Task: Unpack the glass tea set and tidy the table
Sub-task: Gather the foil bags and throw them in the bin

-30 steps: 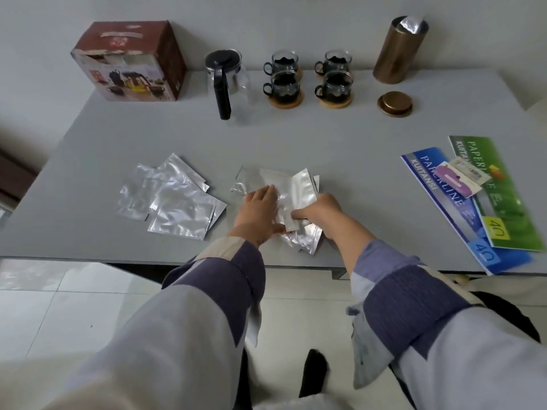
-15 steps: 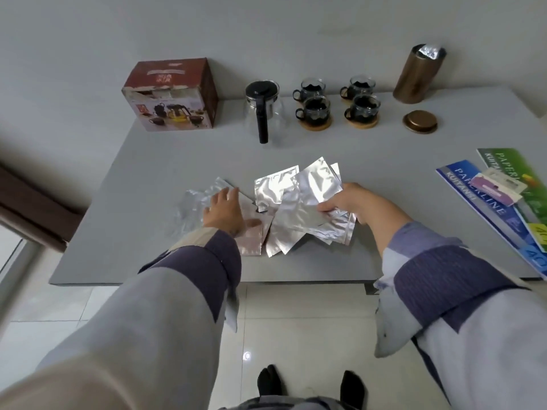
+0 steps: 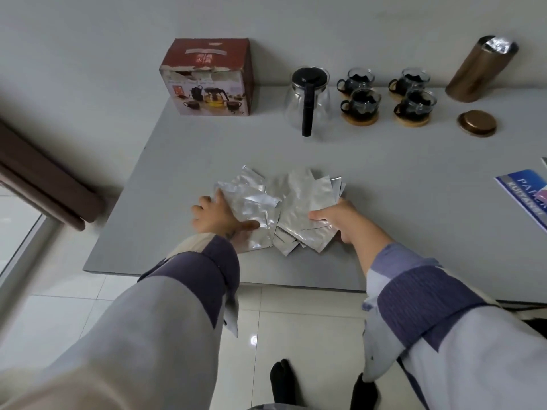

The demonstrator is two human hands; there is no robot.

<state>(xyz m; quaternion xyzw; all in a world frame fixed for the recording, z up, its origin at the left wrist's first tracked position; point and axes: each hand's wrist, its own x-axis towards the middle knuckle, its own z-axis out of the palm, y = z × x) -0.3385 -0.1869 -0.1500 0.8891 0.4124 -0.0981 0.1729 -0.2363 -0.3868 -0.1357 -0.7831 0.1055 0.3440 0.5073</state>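
Grey table (image 3: 399,173) against a pale wall, white floor tiles below its near edge. Two sleeved arms reach in from the near side.

Left hand (image 3: 217,216): fingers spread over the left part of a fan of silver foil pouches (image 3: 284,208), thumb pressed on top of one sheet. The pouches lie overlapped on the tabletop close to the near edge, between the two hands.

Right hand (image 3: 340,221): thumb on top of the right half of the fan, fingers curled underneath, pinching several pouches at their lower corner (how many, cannot tell).

Beyond the grip, toward the wall and slightly right: glass teapot (image 3: 307,102) with black lid and handle, upright. Just right of it, four glass cups (image 3: 387,94) in two pairs, the nearer pair on wooden coasters. Further right, a bronze canister (image 3: 476,71) with foil showing at its open top, and its lid (image 3: 477,123) flat on the table nearer the hands.

Beyond and left of the grip: red tea set box (image 3: 211,78), at the wall.

Far right of the grip, at frame edge: blue receipt book (image 3: 524,193), partly cut off.
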